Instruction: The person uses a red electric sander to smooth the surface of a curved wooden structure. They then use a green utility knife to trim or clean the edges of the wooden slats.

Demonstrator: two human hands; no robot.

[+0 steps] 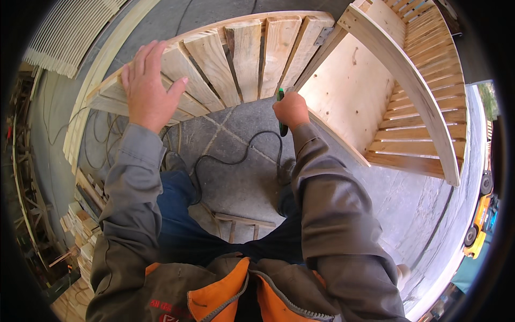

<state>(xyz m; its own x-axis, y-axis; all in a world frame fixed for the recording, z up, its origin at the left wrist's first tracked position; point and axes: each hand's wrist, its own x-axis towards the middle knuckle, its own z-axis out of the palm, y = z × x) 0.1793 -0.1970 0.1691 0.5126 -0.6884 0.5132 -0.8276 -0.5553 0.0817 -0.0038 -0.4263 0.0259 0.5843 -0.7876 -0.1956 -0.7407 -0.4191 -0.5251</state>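
Observation:
My left hand [146,88] rests on a slatted wooden door panel [244,59], its fingers apart over the slats near the left end. My right hand [292,109] is closed around a slim green-and-black hand tool [280,95]. The tool is upright, close to the panel's lower edge by the hinged side; its exact kind does not show. A metal hinge [323,36] joins the panel to a large wooden crate [343,86], and the panel stands swung out from it. The crate has a slatted side and a curved front rail [405,70].
A black cable [241,160] snakes over the concrete floor between my feet. A small wooden stool frame [244,219] stands below me. Stacked wood offcuts [80,225] lie at the left, long boards [80,126] behind the panel. A yellow vehicle [476,228] is at the far right.

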